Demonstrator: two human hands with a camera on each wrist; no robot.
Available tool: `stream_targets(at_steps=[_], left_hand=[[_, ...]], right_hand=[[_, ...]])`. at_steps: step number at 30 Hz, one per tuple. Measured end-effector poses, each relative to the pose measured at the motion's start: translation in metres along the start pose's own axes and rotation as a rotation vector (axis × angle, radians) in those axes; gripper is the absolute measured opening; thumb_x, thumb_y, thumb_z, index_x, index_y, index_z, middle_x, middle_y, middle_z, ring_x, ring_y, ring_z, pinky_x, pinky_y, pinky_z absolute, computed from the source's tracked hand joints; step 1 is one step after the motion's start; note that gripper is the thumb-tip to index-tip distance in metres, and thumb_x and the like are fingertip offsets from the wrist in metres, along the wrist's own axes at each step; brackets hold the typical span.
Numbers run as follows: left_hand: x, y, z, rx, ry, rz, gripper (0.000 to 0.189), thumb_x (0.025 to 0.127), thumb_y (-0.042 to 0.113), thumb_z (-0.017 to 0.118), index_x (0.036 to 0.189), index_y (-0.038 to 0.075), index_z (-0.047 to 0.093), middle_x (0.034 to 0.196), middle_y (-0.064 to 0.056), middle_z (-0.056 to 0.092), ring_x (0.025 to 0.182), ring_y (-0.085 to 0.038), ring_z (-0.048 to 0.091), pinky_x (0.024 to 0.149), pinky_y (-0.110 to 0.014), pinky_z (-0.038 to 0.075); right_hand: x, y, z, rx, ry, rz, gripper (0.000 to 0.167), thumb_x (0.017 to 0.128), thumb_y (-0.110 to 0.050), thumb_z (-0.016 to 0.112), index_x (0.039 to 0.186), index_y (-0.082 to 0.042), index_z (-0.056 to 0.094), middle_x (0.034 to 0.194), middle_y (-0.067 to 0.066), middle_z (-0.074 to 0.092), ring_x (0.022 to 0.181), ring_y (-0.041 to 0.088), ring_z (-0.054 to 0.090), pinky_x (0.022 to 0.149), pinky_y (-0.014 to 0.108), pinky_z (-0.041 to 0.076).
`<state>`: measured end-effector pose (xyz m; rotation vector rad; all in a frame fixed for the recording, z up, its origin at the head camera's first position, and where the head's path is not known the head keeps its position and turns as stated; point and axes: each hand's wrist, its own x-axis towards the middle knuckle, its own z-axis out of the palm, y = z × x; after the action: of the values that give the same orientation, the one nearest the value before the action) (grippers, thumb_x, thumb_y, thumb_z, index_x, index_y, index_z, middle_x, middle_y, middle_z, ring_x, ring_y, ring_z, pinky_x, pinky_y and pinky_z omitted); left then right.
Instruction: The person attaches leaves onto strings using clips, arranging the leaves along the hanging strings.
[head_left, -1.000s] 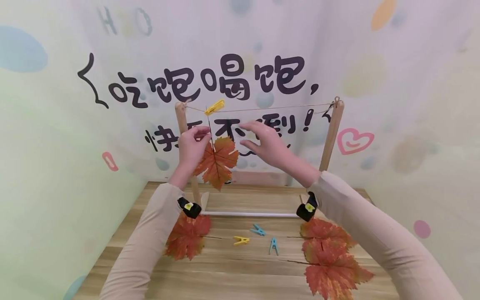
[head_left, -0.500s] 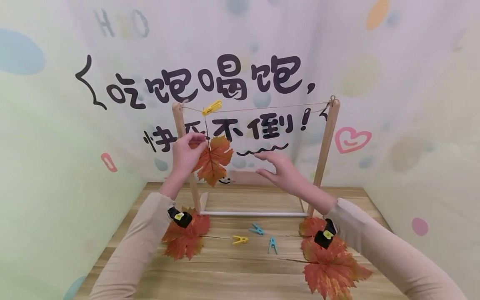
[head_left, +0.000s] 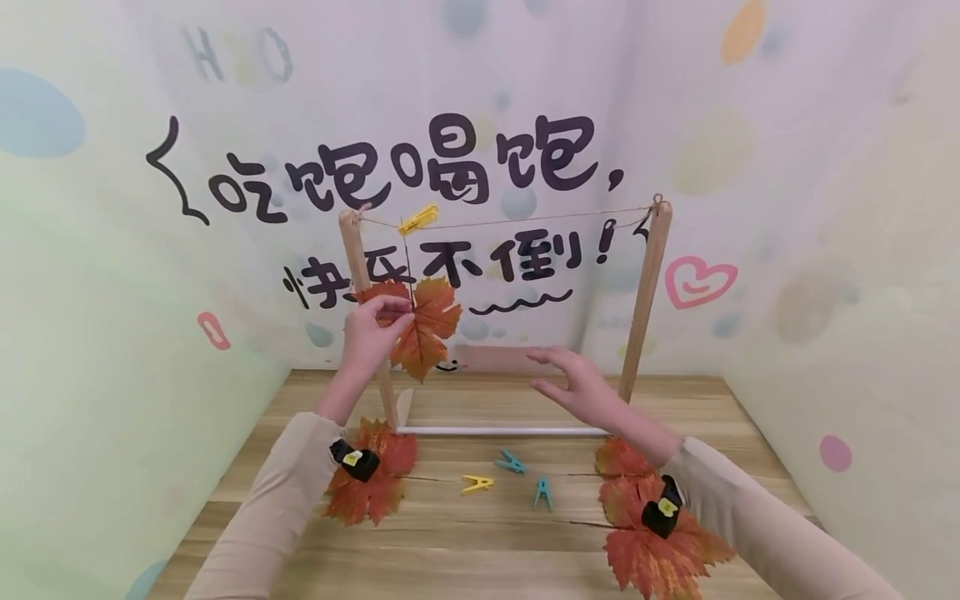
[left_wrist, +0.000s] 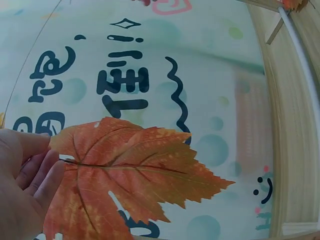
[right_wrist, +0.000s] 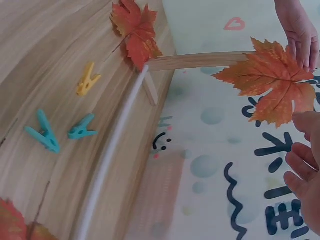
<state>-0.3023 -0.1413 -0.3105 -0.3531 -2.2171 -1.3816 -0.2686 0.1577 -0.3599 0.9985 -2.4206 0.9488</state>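
An orange artificial maple leaf [head_left: 427,333] hangs by its dark stem from a yellow clothespin [head_left: 418,220] on a string. My left hand [head_left: 375,332] is at the leaf's base; in the left wrist view, the thumb and fingertips pinch it where the stem joins. Part of the left lobe lies behind this hand. My right hand [head_left: 577,385] is off to the right in the air, thumb and fingers apart, holding nothing. In the right wrist view, its fingers [right_wrist: 302,160] show below the same leaf.
Two wooden posts [head_left: 647,292] carry the string [head_left: 525,222], with a white rod [head_left: 502,431] low between them. On the wooden table [head_left: 480,550] lie a yellow clothespin [head_left: 477,483], two blue clothespins [head_left: 543,493], a leaf [head_left: 386,467] at left and more leaves [head_left: 652,558] at right.
My left hand has slid down from the stem to the leaf's base, and the leaf faces more to the front. My right hand has moved down and right, away from the leaf.
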Motion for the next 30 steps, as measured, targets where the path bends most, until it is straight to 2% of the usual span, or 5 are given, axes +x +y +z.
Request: stream_targets(at_steps=[5,11,19,26,30], left_hand=[[-0.009,-0.012,0.004,0.017,-0.073,0.000,0.015,0.080,0.003,0.067,0.093,-0.004,0.065,0.090,-0.017,0.066,0.080,-0.025,0.062,0.068,-0.014,0.047],[-0.020,-0.028,0.010,0.018,-0.151,-0.028,0.015,0.080,0.004,0.068,0.093,-0.003,0.065,0.089,-0.016,0.066,0.080,-0.025,0.062,0.071,-0.027,0.052],[-0.039,-0.051,0.017,0.056,-0.182,-0.018,0.014,0.078,-0.001,0.068,0.091,-0.005,0.065,0.086,-0.018,0.066,0.078,-0.028,0.064,0.071,-0.034,0.053],[-0.057,-0.070,0.023,0.092,-0.248,-0.078,0.014,0.079,0.001,0.068,0.092,-0.004,0.065,0.086,-0.016,0.067,0.079,-0.026,0.064,0.070,-0.032,0.053],[-0.067,-0.077,0.028,0.092,-0.288,-0.121,0.015,0.079,0.002,0.067,0.093,-0.003,0.064,0.087,-0.015,0.066,0.081,-0.026,0.063,0.070,-0.034,0.052]], right_hand=[[-0.012,0.008,0.015,0.027,-0.004,0.008,0.038,0.080,-0.008,0.068,0.115,0.002,0.058,0.114,0.016,0.060,0.107,0.028,0.055,0.088,0.041,0.046],[-0.025,0.016,0.025,0.044,-0.007,0.031,0.040,0.080,-0.010,0.069,0.116,0.002,0.058,0.115,0.015,0.059,0.107,0.028,0.055,0.086,0.043,0.046],[-0.044,0.027,0.032,0.071,-0.031,0.070,0.039,0.082,-0.009,0.066,0.118,0.002,0.056,0.115,0.017,0.059,0.107,0.029,0.054,0.087,0.045,0.045],[-0.061,0.038,0.049,0.070,-0.015,0.073,0.041,0.080,-0.011,0.068,0.117,0.001,0.057,0.113,0.015,0.060,0.104,0.028,0.056,0.085,0.044,0.046],[-0.073,0.044,0.060,0.110,-0.034,0.116,0.041,0.080,-0.009,0.068,0.119,0.000,0.056,0.114,0.015,0.060,0.105,0.027,0.055,0.084,0.044,0.046]])
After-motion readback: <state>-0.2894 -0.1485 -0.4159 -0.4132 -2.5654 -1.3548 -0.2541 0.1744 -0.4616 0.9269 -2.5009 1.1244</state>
